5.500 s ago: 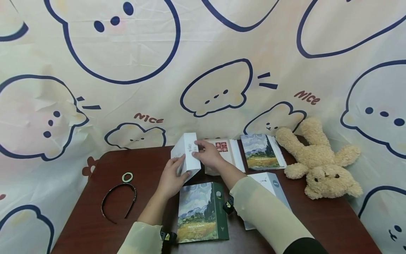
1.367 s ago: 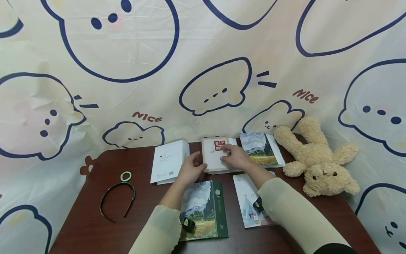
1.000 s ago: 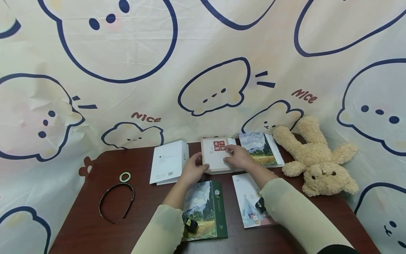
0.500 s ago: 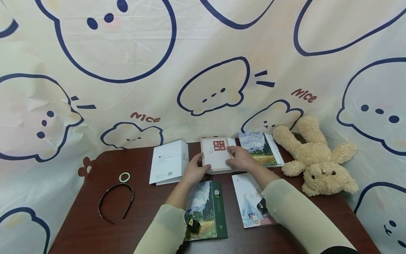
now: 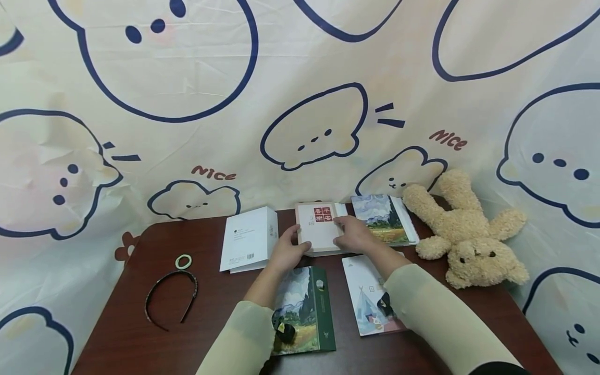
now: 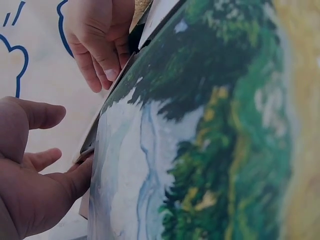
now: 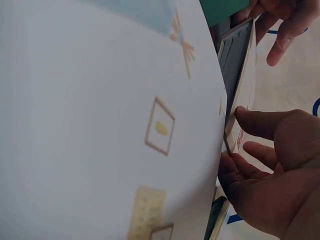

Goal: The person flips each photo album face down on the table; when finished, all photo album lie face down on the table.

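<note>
A cream album (image 5: 316,234) with red characters on its cover sits at the back middle of the table. My left hand (image 5: 287,251) holds its lower left corner. In the left wrist view, one finger of that left hand (image 6: 35,185) passes behind the album's edge, while the thumb stays apart from it. My right hand (image 5: 357,235) grips the lower right edge. Seen from the right wrist, the right hand's thumb (image 7: 265,122) presses the edge and its fingers curl behind. The fingertips behind the album are hidden.
A white book (image 5: 246,242) is to the left, a landscape-covered album (image 5: 382,221) to the right. Nearer lie a green-spined photo album (image 5: 304,291) and a white illustrated book (image 5: 367,297), partly under my sleeves. A headband (image 5: 171,291), green ring (image 5: 184,261) and teddy bear (image 5: 469,234) lie at the sides.
Earlier, both hands held the white book; it now rests at the left, released. Both hands have moved right and closed in on the cream album. During the last half second they stay nearly still.
</note>
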The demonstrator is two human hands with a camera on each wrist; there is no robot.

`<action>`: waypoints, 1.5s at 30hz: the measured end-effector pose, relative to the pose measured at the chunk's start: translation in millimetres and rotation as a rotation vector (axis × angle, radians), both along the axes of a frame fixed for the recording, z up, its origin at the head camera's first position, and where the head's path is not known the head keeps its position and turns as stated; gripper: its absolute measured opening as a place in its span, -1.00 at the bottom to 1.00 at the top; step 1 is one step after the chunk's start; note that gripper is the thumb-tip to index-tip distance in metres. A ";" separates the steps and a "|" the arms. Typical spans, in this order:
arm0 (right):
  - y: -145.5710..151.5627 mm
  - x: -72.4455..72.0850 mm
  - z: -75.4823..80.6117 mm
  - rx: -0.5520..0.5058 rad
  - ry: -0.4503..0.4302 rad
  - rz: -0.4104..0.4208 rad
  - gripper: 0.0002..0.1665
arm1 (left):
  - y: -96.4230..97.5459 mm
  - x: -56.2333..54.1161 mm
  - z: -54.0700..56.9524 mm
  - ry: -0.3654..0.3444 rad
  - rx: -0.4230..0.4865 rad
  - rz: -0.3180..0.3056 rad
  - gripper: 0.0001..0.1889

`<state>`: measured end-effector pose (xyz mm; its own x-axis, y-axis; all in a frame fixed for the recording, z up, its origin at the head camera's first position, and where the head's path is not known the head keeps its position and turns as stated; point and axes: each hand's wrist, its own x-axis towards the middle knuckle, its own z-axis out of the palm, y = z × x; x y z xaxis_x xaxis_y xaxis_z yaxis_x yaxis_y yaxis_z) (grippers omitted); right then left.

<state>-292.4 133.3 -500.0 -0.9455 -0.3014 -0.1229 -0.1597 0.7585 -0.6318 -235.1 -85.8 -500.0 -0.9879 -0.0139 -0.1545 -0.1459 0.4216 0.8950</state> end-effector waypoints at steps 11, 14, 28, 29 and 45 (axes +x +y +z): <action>-6.9 1.6 1.3 0.040 0.014 0.027 -0.24 | -6.7 2.3 2.6 0.001 0.047 0.007 -0.26; -8.6 2.3 0.5 0.036 0.003 0.018 -0.23 | -9.0 4.6 3.3 -0.004 0.053 0.013 -0.25; -16.2 8.3 3.1 -0.078 -0.057 -0.017 -0.25 | -17.6 11.5 6.8 0.017 0.107 0.098 -0.20; -16.7 8.8 3.6 -0.090 -0.064 -0.022 -0.25 | -18.2 11.9 6.7 0.018 0.127 0.100 -0.21; -27.3 10.9 5.3 -0.223 -0.168 -0.083 -0.24 | -23.1 17.1 16.9 0.038 0.253 0.145 -0.23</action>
<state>-281.6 106.0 -494.7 -0.9401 -0.2610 -0.2191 0.0180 0.6041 -0.7967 -218.1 -108.9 -483.1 -0.9835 -0.1215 -0.1341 -0.1529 0.1614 0.9750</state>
